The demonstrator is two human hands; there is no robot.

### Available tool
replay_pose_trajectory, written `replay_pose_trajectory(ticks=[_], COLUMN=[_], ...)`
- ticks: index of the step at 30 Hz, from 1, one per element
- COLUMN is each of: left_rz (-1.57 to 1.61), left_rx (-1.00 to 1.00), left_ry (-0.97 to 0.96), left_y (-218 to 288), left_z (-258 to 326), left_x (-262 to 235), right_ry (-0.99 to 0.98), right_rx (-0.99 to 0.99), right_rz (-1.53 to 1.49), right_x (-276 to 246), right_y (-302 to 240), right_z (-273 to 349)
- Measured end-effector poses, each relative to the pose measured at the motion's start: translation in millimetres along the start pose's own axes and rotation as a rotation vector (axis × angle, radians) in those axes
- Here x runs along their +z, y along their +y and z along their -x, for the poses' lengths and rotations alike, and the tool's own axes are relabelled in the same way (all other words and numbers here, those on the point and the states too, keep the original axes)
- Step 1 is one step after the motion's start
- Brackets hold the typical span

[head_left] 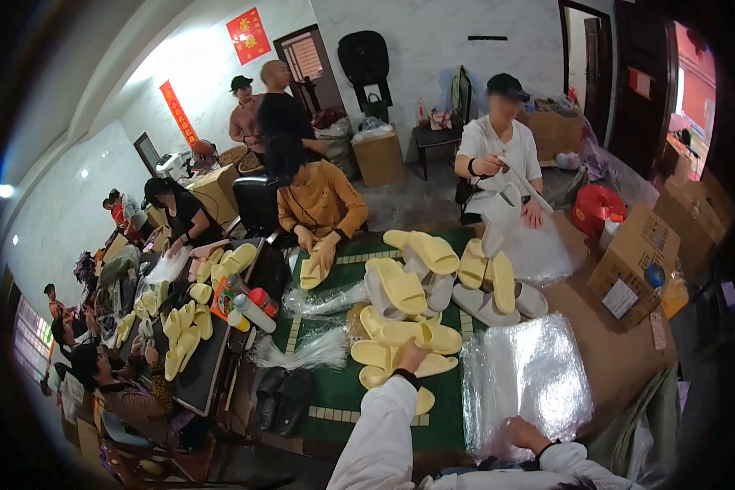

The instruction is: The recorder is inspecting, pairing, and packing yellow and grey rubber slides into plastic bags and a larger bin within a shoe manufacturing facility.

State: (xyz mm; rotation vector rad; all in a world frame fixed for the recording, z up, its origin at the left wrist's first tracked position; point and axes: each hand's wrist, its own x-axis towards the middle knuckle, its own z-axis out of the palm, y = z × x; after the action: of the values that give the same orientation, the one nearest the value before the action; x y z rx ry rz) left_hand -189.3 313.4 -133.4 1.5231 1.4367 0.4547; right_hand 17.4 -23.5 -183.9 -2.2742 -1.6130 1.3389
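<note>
My left hand (412, 356) is closed on a pale yellow slipper (434, 365) in the near part of a heap on the green mat. More yellow slippers (399, 286) lie beyond it, with grey slippers (438, 291) among them. To the right is a flat, shiny stack of clear plastic bags (531, 367). My right hand (529, 434) is at the near edge of this stack, its fingers bent in against the plastic. The fingertips are partly hidden there.
Across the table a person in white handles a clear bag (531, 245); another in orange holds a yellow slipper (310, 272). Black slippers (283, 400) and loose clear plastic (306, 349) lie left. Bottles (255, 310) stand by a side table. Cardboard boxes (635, 261) stand right.
</note>
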Motion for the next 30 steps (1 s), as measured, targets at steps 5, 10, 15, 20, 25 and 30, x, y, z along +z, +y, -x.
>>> replay_pose_trajectory(ticks=[5, 10, 15, 20, 25, 30], left_rz=[0.022, -0.092, 0.342, 0.575, 1.050, 1.051], left_rx=[-0.002, 0.073, -0.116, -0.201, -0.182, -0.301], left_ry=[-0.115, 0.024, -0.013, 0.019, -0.176, -0.064], left_y=[-17, -40, -22, 51, 91, 125], left_z=[3, -1, 40, 95, 135, 185], left_x=[2, 19, 17, 23, 101, 182], right_ry=[0.007, -0.130, -0.150, -0.270, -0.248, -0.212], right_rx=[-0.237, -0.410, -0.336, -0.428, -0.569, -0.520], right_rz=[0.228, 0.549, 0.277, 0.242, 0.252, -0.653], right_x=[14, 29, -2, 18, 9, -47], right_y=[17, 39, 26, 70, 76, 60], right_z=[-19, -58, -39, -73, -72, -12])
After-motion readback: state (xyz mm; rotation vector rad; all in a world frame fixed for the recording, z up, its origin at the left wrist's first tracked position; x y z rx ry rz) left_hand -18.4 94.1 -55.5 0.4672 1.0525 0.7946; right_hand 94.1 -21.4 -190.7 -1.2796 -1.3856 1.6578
